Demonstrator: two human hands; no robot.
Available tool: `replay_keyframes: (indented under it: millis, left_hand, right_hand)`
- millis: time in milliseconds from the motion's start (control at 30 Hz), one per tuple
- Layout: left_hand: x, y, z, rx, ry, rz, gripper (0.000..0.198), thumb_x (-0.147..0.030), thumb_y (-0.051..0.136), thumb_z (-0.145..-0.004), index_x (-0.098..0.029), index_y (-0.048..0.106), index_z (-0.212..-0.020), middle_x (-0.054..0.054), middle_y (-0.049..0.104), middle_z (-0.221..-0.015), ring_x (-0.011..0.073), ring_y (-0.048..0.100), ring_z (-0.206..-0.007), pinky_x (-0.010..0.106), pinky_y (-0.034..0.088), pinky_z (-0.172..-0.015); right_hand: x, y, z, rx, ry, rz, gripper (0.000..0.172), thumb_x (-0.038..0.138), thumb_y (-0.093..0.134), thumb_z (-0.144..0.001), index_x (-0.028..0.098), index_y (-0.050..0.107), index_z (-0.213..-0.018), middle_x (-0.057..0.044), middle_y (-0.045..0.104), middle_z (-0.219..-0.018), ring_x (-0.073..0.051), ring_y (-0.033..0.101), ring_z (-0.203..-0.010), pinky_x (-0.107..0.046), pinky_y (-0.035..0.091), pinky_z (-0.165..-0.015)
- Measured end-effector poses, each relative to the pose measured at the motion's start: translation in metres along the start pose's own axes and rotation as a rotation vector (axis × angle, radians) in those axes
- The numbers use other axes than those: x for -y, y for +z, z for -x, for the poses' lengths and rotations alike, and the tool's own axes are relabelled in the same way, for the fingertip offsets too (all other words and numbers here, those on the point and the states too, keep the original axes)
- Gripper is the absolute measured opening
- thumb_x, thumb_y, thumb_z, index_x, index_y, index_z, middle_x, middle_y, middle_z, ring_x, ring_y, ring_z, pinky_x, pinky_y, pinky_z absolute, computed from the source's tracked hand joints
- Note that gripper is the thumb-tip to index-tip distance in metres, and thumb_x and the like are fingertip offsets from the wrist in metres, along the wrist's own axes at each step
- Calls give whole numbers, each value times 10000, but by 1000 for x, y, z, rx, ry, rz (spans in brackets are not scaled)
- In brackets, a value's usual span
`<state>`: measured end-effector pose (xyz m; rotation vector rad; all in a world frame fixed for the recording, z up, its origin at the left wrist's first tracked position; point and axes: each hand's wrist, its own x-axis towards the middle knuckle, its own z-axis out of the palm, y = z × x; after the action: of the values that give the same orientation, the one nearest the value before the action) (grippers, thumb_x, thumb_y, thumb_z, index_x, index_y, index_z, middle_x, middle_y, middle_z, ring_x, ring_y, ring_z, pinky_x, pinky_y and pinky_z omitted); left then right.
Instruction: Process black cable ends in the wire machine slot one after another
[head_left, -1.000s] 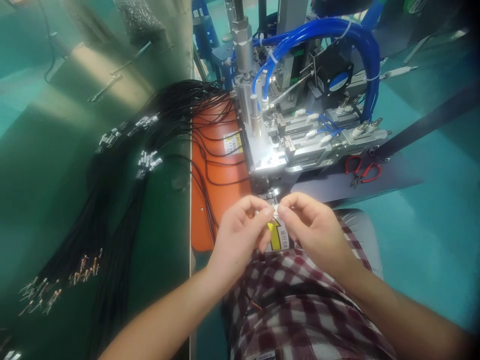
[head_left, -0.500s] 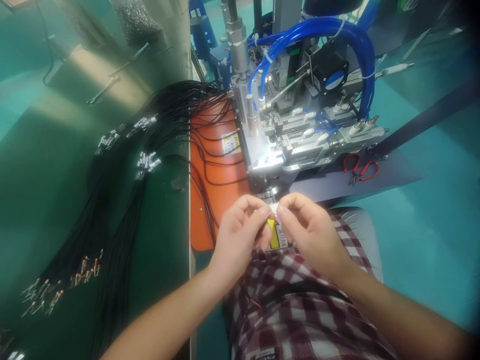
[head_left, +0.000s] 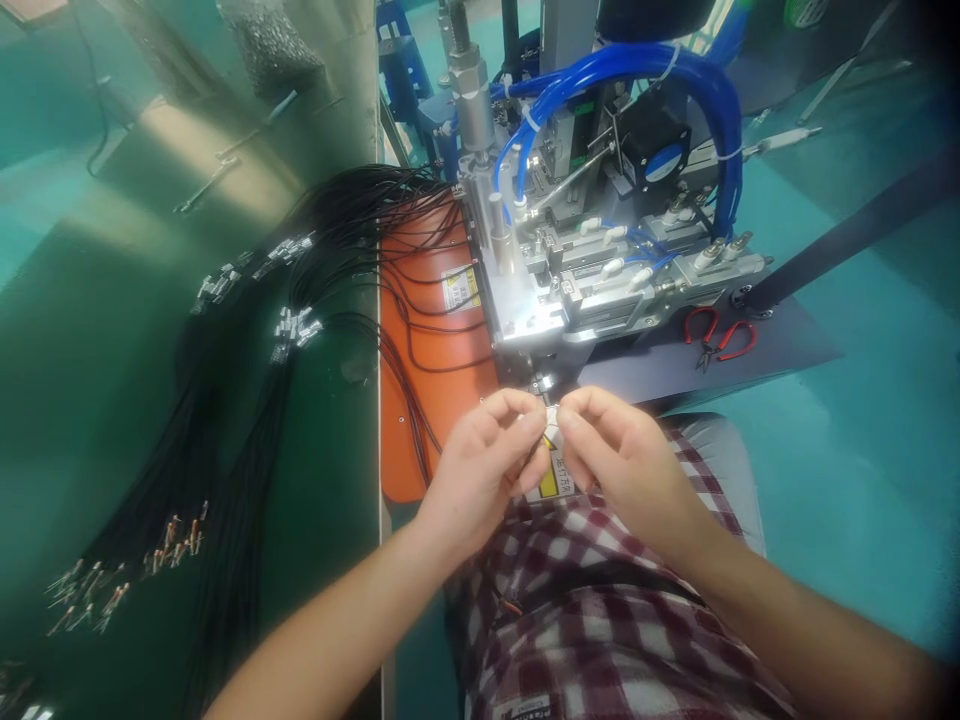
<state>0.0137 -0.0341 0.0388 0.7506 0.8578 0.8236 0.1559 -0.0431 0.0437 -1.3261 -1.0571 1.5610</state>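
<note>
Where two pinches meet, little shows

Because the small piece seems to need fine control, the left hand and right hand each pinch it thumb to forefinger, just beside each other. It sits at their fingertips above the arrow label, too hidden to identify. Black cables drape across the orange plate, probably for easy reach; red-handled pliers lie aside.

Cables on bench, L of mach.; pliers on base plate, R; L hand, R hand in front.
</note>
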Motion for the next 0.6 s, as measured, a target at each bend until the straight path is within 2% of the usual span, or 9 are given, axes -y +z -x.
replay_keyframes:
  millis: [133, 267, 367, 500, 600]
  left_hand:
    - [-1, 2, 1, -39, -14, 15, 151, -287, 554, -925, -183, 495, -832, -76, 394, -474, 62, 287, -450, 217, 228, -515]
    - [0, -2, 1, 40, 27, 84, 108, -232, 571, -904, -180, 524, -822, -75, 385, -502, 60, 305, -473, 205, 254, -535]
    - [-3, -4, 0, 73, 1, 48, 114, -253, 561, -914, -174, 540, -835, -61, 436, -542, 55, 345, -473, 202, 284, -529]
    - [-9, -3, 0, -4, -53, -109, 151, -271, 648, -859, -165, 585, -946, -17, 566, -657, 79, 501, -553, 207, 381, -569]
    - [-8, -2, 1, -51, -77, -225, 178, -266, 715, -798, -150, 620, -894, -14, 574, -649, 82, 510, -539, 203, 383, -530]
  right_hand:
    - [-1, -1, 3, 25, -33, -3, 229, 210, 490, -935, 197, 436, -713, 105, 416, -463, -46, 336, -410, -149, 305, -409]
    - [-1, -2, 4, 73, 14, 4, 252, 225, 477, -948, 190, 449, -700, 93, 435, -460, -52, 365, -430, -158, 335, -441]
    - [1, -5, 3, 90, 22, 18, 253, 247, 482, -949, 188, 461, -703, 92, 443, -458, -52, 359, -426, -160, 327, -434]
    - [3, -9, 1, 35, -2, 59, 222, 221, 512, -925, 188, 472, -709, 100, 425, -459, -51, 364, -420, -160, 330, -428]
    - [2, -12, -1, -1, -31, 86, 188, 206, 532, -906, 188, 483, -726, 105, 414, -464, -50, 371, -419, -157, 333, -423]
